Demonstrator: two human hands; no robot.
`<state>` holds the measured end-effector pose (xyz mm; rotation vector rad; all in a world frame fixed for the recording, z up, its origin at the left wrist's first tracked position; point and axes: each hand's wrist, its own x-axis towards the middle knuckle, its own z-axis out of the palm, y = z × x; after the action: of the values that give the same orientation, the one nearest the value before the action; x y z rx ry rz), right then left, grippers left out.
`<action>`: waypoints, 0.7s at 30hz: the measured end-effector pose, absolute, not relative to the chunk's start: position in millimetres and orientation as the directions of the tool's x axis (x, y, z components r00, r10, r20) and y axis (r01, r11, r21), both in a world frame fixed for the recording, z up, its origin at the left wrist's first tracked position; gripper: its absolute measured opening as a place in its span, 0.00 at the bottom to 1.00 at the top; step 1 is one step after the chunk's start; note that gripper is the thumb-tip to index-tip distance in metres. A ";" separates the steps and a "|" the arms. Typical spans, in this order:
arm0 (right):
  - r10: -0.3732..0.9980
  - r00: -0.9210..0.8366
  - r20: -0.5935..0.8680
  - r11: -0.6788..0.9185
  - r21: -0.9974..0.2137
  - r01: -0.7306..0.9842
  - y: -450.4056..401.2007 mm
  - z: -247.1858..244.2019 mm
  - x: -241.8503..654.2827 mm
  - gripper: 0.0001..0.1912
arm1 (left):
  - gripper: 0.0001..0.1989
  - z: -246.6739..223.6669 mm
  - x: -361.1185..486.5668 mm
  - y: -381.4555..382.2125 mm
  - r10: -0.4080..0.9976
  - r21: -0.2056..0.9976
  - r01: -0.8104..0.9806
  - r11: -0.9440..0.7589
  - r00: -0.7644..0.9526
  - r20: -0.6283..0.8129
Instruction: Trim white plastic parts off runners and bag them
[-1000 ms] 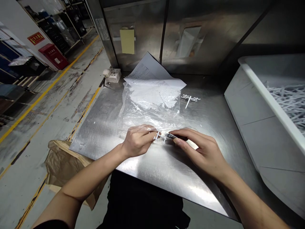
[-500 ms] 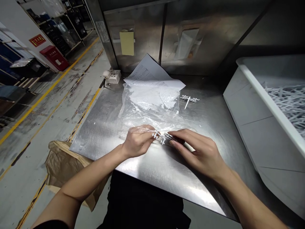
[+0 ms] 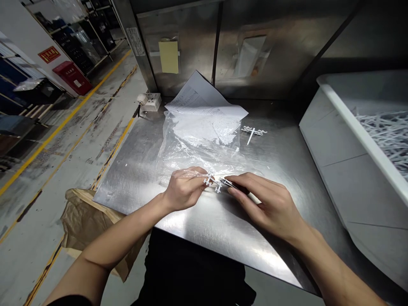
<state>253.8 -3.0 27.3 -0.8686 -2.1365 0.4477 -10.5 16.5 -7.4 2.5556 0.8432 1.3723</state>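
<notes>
My left hand [image 3: 185, 189] is closed, pinching a small branched white plastic sprue [image 3: 208, 180] between thumb and fingers. The sprue's short side arms stick out to the right, over the metal table. My right hand [image 3: 267, 202] grips a small shiny metal tool that looks like nail clippers [image 3: 228, 182] between thumb and forefinger. Its jaws are at the sprue's right end; whether they touch it I cannot tell. Just behind both hands a clear plastic bag [image 3: 197, 148] of small white pieces lies flat. Another white sprue rests behind my right hand, to the bag's right [image 3: 251, 132].
A large white bin [image 3: 344, 170] holding many thin white sticks stands at the right. Printed paper [image 3: 204, 95] lies at the back, beside a white power socket [image 3: 152, 102]. A brown bag [image 3: 86, 221] hangs at the table's left front edge [image 3: 124, 210].
The clippers have turned slightly in my right fingers, so more of their shiny metal shows. White arms seen at their jaws before no longer show there. My left hand has stayed nearly still.
</notes>
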 end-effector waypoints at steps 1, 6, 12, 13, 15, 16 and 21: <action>0.707 -0.469 0.529 0.706 -0.553 0.442 -3.0 26.9 253.9 0.13 | 0.10 -8.2 -10.8 16.5 0.529 0.354 0.421 -0.835 0.438 0.727; 0.674 -0.485 0.557 0.738 -0.476 0.478 -2.7 22.3 254.6 0.16 | 0.12 -9.3 -12.0 15.9 0.531 0.323 0.453 -0.831 0.473 0.702; 0.603 -0.532 0.594 0.785 -0.323 0.529 -4.1 17.7 254.9 0.19 | 0.13 -5.8 -12.2 15.7 0.545 0.312 0.477 -0.822 0.499 0.674; 0.601 -0.535 0.594 0.786 -0.314 0.533 -4.3 17.7 255.0 0.18 | 0.13 -5.8 -12.1 15.8 0.546 0.319 0.470 -0.823 0.500 0.673; 0.612 -0.529 0.588 0.779 -0.336 0.529 -4.5 18.2 255.0 0.18 | 0.13 -6.4 -12.0 16.0 0.544 0.329 0.456 -0.827 0.501 0.673; 0.626 -0.520 0.581 0.772 -0.367 0.520 -4.5 18.8 254.9 0.18 | 0.13 -6.9 -12.0 16.1 0.541 0.331 0.450 -0.830 0.500 0.676; 0.702 -0.459 0.544 0.712 -0.541 0.448 -4.3 23.3 252.7 0.15 | 0.13 -7.1 -11.2 15.4 0.538 0.350 0.428 -0.833 0.481 0.693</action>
<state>252.7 -4.3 23.3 -0.8711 -2.1305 0.4142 -11.2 15.4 -7.1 2.5900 0.8491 1.2827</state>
